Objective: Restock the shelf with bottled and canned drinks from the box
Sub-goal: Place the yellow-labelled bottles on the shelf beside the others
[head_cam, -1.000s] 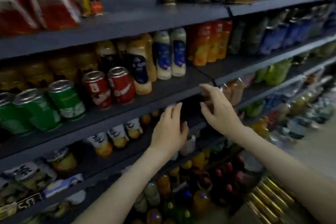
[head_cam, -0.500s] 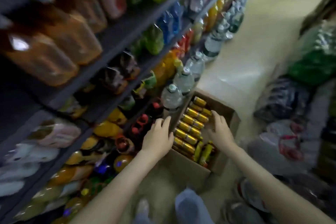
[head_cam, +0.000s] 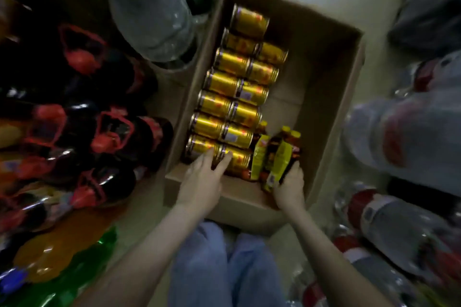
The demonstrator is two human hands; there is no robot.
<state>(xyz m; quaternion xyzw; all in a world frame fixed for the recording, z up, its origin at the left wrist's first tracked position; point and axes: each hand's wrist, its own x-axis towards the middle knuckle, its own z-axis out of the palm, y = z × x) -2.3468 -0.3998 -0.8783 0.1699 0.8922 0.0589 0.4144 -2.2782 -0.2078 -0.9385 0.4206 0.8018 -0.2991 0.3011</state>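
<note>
Left hand (head_cam: 200,182) in, fingers spread on nearest gold cans (head_cam: 224,104) lining box (head_cam: 349,87) left wall, right hand (head_cam: 290,188) gripping yellow-labelled bottle (head_cam: 280,157), near corner, bare cardboard beyond, fingertips hidden, labels blurred

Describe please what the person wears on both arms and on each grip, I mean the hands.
Nothing is worn there. The left grip and the right grip have no gloves, and I see no ring, watch or bracelet, though the picture is blurred. The left forearm and the right forearm are bare, with no sleeve in view. The legs wear light blue jeans.
</note>
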